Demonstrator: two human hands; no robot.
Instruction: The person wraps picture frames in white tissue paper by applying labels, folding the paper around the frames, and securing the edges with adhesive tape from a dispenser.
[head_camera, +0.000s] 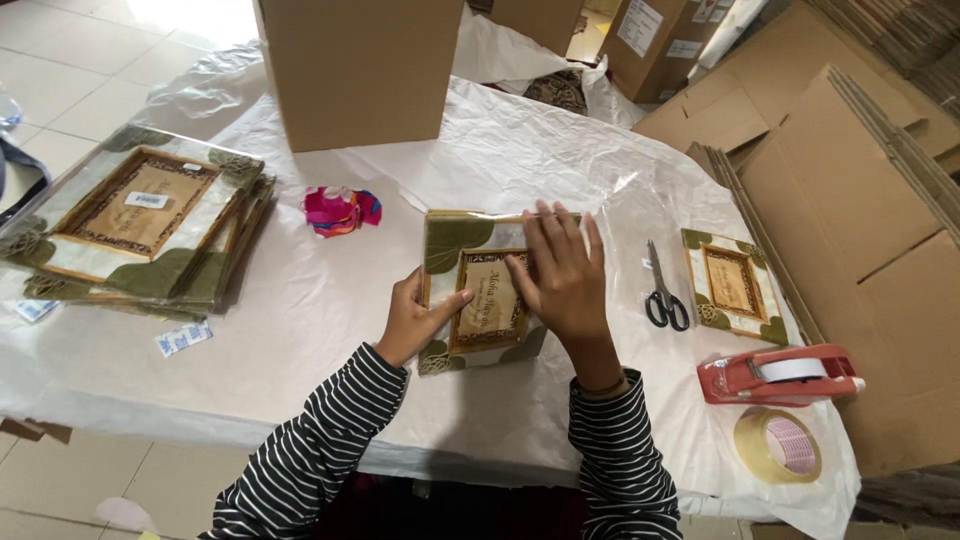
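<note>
A green and cream picture frame (455, 250) in a clear plastic sleeve lies flat in the middle of the white-covered table (320, 300). My left hand (415, 318) grips its left edge, thumb resting on the front. My right hand (562, 280) lies flat on the frame's right half, fingers spread and pointing away from me, pressing the plastic down. Both of my sleeves are striped black and white.
A stack of larger wrapped frames (140, 215) sits at the left. Beside my right hand lie black scissors (663, 295), a smaller frame (735, 285), a red tape dispenser (775, 375) and a tape roll (778, 445). A cardboard box (355, 70) stands behind; flattened cartons (860, 200) fill the right. Pink ribbon (340, 210) lies nearby.
</note>
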